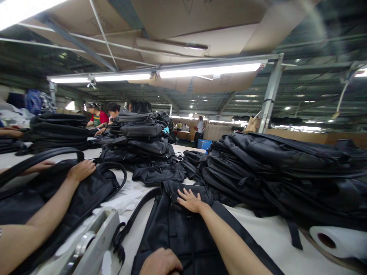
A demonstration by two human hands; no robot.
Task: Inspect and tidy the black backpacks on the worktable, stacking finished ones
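Observation:
A black backpack [183, 233] lies in front of me on the pale table, its top end pointing away. My right hand [189, 200] rests on the folded top flap, palm down with the fingers spread. Close to the bottom edge, my left hand [161, 262] is curled over the bag's near left part, and its fingertips are mostly out of sight. One shoulder strap [137, 214] of the bag loops out to the left.
On my left, a co-worker's hand [82, 170] presses on another black bag [94, 187]. Between us stands a grey sewing machine [97, 236]. Piles of black bags [143, 147] rise behind and at right [258, 164]. A white roll [341, 242] lies at lower right.

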